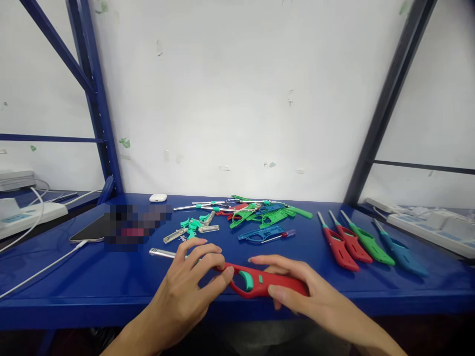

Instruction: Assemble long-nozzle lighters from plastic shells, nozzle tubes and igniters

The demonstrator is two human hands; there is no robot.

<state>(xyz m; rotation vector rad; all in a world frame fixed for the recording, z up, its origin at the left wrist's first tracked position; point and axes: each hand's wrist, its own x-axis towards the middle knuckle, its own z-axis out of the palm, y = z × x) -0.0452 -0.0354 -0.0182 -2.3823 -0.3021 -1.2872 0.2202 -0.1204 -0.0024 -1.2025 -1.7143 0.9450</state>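
A red utility lighter (265, 284) with a green trigger and a silver nozzle lies across both hands at the table's front edge, nozzle to the left. My right hand (300, 284) grips its handle end, thumb in front and fingers behind. At the neck, my left hand (198, 277) pinches the lighter between thumb and fingers, hiding part of the nozzle. Just beyond are small green triggers (192, 226) and clear fuel tanks (210, 229). A blue handle shell (260, 234) lies behind the lighter, with a screwdriver (287, 234) beside it.
A pile of green, blue and red shells (272, 216) and metal nozzles (202, 205) sits at the back. Several whole lighters (339, 247) are lined up right. On the left are a phone (92, 230), its white cable (44, 269) and a white earbud case (158, 198).
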